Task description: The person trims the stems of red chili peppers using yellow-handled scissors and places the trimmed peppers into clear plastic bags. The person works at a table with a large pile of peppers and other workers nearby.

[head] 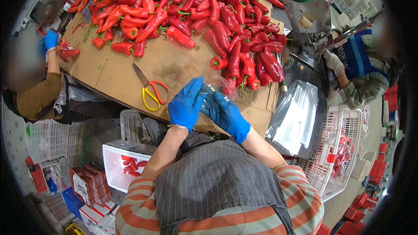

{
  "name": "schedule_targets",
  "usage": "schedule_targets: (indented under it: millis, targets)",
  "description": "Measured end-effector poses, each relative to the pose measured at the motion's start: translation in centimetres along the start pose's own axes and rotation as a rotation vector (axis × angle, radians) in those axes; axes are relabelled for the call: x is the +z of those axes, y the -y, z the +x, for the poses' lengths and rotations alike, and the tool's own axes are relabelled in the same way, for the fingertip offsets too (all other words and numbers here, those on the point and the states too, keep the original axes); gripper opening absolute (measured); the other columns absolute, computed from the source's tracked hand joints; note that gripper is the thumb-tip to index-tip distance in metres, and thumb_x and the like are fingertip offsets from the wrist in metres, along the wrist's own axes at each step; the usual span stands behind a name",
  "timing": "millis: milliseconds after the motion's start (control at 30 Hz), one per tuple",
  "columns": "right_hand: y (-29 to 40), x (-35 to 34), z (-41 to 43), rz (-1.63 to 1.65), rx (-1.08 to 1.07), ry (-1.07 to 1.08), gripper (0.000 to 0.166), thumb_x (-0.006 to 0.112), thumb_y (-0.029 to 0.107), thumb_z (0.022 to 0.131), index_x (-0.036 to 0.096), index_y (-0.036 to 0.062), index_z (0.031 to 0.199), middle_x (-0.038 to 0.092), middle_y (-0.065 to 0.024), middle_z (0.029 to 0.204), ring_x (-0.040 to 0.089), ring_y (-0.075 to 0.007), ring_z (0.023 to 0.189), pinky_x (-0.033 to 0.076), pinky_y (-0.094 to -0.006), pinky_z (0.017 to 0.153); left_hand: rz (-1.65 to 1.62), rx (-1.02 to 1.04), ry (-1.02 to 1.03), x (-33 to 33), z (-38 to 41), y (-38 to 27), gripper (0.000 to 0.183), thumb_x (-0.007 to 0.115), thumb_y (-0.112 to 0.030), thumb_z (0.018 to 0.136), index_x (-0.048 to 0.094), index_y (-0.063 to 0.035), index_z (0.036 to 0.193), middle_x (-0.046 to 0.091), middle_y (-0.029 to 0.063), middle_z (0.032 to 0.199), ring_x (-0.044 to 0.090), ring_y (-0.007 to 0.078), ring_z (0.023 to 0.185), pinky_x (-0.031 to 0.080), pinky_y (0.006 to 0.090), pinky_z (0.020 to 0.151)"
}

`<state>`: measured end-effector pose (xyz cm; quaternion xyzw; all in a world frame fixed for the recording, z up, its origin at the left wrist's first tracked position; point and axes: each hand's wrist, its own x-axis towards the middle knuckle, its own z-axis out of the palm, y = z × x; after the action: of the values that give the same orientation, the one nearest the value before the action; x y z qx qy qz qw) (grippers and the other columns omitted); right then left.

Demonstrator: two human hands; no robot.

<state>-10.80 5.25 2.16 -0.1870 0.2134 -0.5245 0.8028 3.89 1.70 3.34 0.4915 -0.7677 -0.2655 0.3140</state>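
My left hand [186, 104], in a blue glove, grips the near edge of a clear plastic bag [196, 67]. Also gloved in blue, my right hand [225, 112] holds the same bag from the right, its fingers partly behind the film. The bag looks flat and spreads over the cardboard towards a large heap of red peppers [176, 9]. Scissors with one red and one yellow handle [151, 94] lie just left of my left hand. To the right of my right hand, a stack of clear plastic bags [295, 117] rests on a dark surface.
Cardboard [114, 75] covers the table. At the left, a co-worker's blue-gloved hand [50, 40] is near bagged peppers [68, 51]. Another co-worker's gloved hand [333, 62] is by a metal machine [308, 14]. Low down stand a white foam box [112, 173] and a white plastic crate [326, 156].
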Motion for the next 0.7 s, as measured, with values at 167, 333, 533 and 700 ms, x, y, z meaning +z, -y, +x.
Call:
schedule_targets:
  millis: [167,333,533,700]
  targets:
    - [-0.2,0.1,-0.8,-0.481,-0.121,-0.107,0.044,0.044,0.023,0.095,0.038,0.0005,0.133,0.055,-0.0095,0.12,0.053,-0.0161,0.107,0.041,-0.0314,0.094,0.011,-0.049,-0.067,-1.5,0.2,0.3,0.039,0.053,-0.012,0.086,0.053,-0.0154,0.124,0.058,0.0112,0.116,0.058,0.0247,0.102,0.047,0.0347,0.083]
    - [3.0,-2.4,-2.8,-0.829,-0.018,-0.168,0.044,0.054,0.017,0.09,0.043,0.0004,0.13,0.057,-0.0078,0.118,0.053,-0.0145,0.106,0.039,-0.0294,0.095,-0.141,-0.312,-0.387,-7.1,1.2,4.3,0.033,0.044,-0.013,0.091,0.055,-0.0037,0.12,0.062,0.0088,0.098,0.057,0.0178,0.088,0.044,0.03,0.081]
    - [8.8,-4.3,0.9,-1.629,-0.685,-0.675,0.084,0.075,0.024,0.068,0.03,0.0115,0.138,0.033,-0.018,0.14,0.032,-0.035,0.127,0.033,-0.0424,0.101,0.02,-0.191,-0.776,-12.8,1.7,1.8,0.029,0.047,-0.012,0.09,0.058,-0.0017,0.115,0.061,0.0084,0.097,0.056,0.0164,0.09,0.044,0.0295,0.08]
    - [7.6,-5.4,4.5,-2.042,-0.291,-0.837,0.09,0.077,0.037,0.062,0.03,0.0271,0.139,0.029,-0.0221,0.14,0.033,-0.0439,0.123,0.034,-0.0485,0.1,0.461,-0.093,0.132,-7.2,1.7,0.5,0.04,0.051,-0.015,0.086,0.051,-0.0266,0.125,0.06,0.0128,0.088,0.059,0.0296,0.077,0.048,0.0376,0.067]
